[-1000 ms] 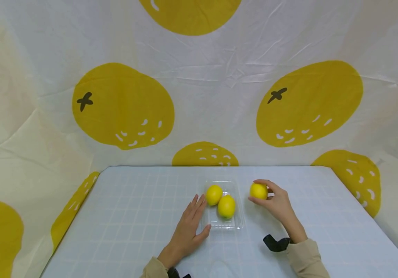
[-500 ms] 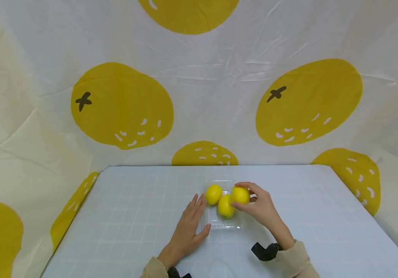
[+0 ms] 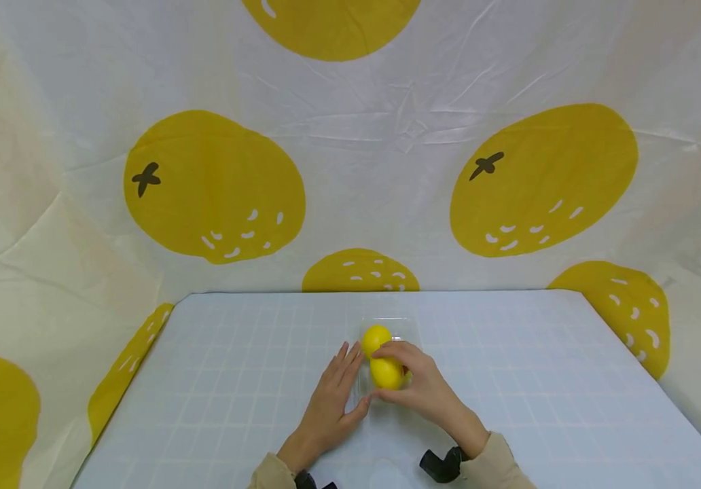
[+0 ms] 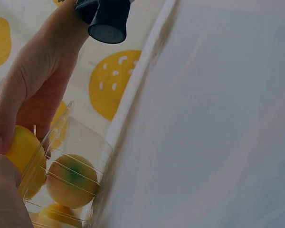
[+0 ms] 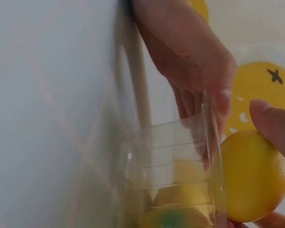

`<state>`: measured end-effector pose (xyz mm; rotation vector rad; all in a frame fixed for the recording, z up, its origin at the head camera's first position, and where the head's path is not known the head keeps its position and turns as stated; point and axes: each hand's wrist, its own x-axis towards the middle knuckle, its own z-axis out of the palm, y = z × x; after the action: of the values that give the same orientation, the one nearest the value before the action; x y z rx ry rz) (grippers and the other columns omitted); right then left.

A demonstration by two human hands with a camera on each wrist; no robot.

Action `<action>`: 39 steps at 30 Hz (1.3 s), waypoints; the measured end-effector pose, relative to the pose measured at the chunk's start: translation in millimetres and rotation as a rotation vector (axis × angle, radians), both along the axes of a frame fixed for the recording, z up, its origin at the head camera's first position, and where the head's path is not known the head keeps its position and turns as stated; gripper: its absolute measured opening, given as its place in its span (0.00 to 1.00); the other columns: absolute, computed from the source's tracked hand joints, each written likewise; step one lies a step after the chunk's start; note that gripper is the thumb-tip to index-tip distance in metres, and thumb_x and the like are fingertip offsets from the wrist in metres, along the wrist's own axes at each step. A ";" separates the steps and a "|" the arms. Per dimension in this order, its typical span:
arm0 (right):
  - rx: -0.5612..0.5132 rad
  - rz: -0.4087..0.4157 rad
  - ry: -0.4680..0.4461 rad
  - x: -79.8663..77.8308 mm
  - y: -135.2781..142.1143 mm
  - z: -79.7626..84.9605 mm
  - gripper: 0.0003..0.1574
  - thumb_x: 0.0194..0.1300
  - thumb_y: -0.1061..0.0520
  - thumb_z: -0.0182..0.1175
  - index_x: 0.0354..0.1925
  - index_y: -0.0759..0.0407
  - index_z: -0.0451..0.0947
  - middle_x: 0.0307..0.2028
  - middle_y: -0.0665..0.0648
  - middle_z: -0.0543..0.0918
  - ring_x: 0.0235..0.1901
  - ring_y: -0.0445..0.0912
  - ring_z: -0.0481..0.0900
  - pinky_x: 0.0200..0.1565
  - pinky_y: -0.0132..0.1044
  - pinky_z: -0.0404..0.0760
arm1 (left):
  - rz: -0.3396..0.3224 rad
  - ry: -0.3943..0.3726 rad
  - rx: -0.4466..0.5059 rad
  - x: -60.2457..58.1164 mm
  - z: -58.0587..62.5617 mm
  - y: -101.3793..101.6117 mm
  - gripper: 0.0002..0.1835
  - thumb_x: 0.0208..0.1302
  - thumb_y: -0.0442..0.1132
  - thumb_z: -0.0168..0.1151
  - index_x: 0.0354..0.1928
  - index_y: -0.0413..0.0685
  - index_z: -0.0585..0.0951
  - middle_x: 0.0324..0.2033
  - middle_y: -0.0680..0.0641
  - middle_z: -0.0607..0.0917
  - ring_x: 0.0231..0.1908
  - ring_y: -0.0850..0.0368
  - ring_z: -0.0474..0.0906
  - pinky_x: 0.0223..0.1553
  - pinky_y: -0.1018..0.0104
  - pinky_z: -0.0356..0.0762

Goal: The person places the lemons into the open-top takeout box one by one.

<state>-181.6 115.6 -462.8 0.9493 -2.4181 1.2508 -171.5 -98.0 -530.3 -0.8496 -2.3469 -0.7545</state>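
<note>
My right hand (image 3: 430, 390) pinches a yellow lemon (image 3: 386, 373) between thumb and fingers, over the front part of a clear plastic container (image 3: 385, 318). In the right wrist view the held lemon (image 5: 251, 175) is at the container's rim. Another lemon (image 3: 376, 339) sits at the container's back left. A lemon (image 4: 71, 180) with a green patch shows through the ribbed wall in the left wrist view; from the head it is mostly hidden by the right hand and its lemon. My left hand (image 3: 329, 401) rests along the container's left side, fingers straight and thumb at the front corner.
A pale checked cloth covers the table (image 3: 253, 380). Behind it hangs a white curtain (image 3: 381, 170) printed with large yellow fruits. Black camera mounts (image 3: 442, 465) sit on both wrists, close to the table's near side.
My right hand has carried its lemon leftward from beside the container to above its front part. The left hand and the container have stayed in place.
</note>
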 end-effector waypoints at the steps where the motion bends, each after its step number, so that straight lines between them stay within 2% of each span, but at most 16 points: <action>1: 0.020 0.003 0.022 0.4 -2.1 -1.3 0.34 0.48 0.49 0.79 0.54 0.48 0.80 0.55 0.55 0.80 0.54 0.48 0.76 0.52 0.44 0.81 | 0.000 0.003 -0.001 -0.2 -0.2 0.0 0.36 0.65 0.50 0.57 0.71 0.38 0.66 0.73 0.40 0.64 0.72 0.38 0.57 0.65 0.39 0.62; 6: 0.072 -0.004 0.103 0.6 -8.1 -7.4 0.35 0.47 0.49 0.80 0.54 0.48 0.80 0.55 0.59 0.79 0.55 0.49 0.75 0.55 0.51 0.79 | -0.001 0.016 -0.001 -1.1 0.5 0.1 0.36 0.68 0.52 0.55 0.71 0.37 0.66 0.72 0.40 0.64 0.72 0.38 0.57 0.66 0.39 0.62; 12: 0.085 0.030 0.070 1.3 -11.7 -7.6 0.33 0.53 0.49 0.76 0.57 0.52 0.79 0.58 0.59 0.78 0.58 0.50 0.74 0.57 0.53 0.78 | 0.009 0.013 -0.005 -0.6 0.9 -0.2 0.35 0.67 0.51 0.55 0.71 0.38 0.66 0.72 0.41 0.65 0.72 0.39 0.58 0.66 0.41 0.62; 16: 0.114 0.022 0.042 1.4 -12.4 -7.9 0.33 0.56 0.48 0.73 0.59 0.52 0.78 0.59 0.58 0.77 0.59 0.51 0.73 0.58 0.54 0.77 | 0.021 0.005 -0.009 -0.5 1.1 -0.1 0.35 0.66 0.50 0.57 0.71 0.38 0.67 0.72 0.41 0.65 0.72 0.40 0.58 0.66 0.41 0.62; 20: 0.132 0.015 0.057 1.4 -11.0 -9.6 0.30 0.60 0.50 0.71 0.59 0.53 0.79 0.59 0.60 0.78 0.59 0.53 0.74 0.57 0.57 0.77 | 0.021 0.002 -0.011 -0.8 0.5 0.0 0.35 0.66 0.50 0.57 0.70 0.39 0.68 0.72 0.41 0.65 0.72 0.40 0.57 0.66 0.41 0.62; 26: 0.154 0.022 0.104 -0.5 -6.8 -12.9 0.23 0.65 0.54 0.66 0.58 0.54 0.80 0.58 0.60 0.79 0.58 0.51 0.75 0.56 0.54 0.78 | 0.004 0.002 -0.003 -1.9 -1.3 -0.1 0.36 0.64 0.49 0.58 0.70 0.39 0.67 0.72 0.40 0.65 0.72 0.39 0.57 0.66 0.40 0.62; 31: 0.157 0.062 0.144 -2.8 -4.3 -13.0 0.22 0.63 0.58 0.67 0.56 0.56 0.82 0.58 0.60 0.80 0.55 0.51 0.77 0.54 0.53 0.79 | 0.006 -0.007 -0.007 -2.1 -1.1 -0.2 0.36 0.64 0.49 0.58 0.70 0.39 0.67 0.72 0.40 0.64 0.72 0.40 0.56 0.66 0.41 0.62; 39: 0.204 0.133 0.139 -4.5 -2.4 -12.5 0.19 0.61 0.62 0.67 0.53 0.59 0.85 0.60 0.61 0.79 0.56 0.54 0.77 0.54 0.52 0.80 | 0.006 -0.011 -0.014 -2.8 -1.4 -0.5 0.36 0.65 0.50 0.58 0.71 0.39 0.67 0.73 0.41 0.64 0.73 0.41 0.56 0.65 0.39 0.62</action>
<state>-186.2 113.2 -475.3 1.2291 -2.4396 0.9552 -174.3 -98.5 -531.8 -0.8462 -2.3658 -0.7431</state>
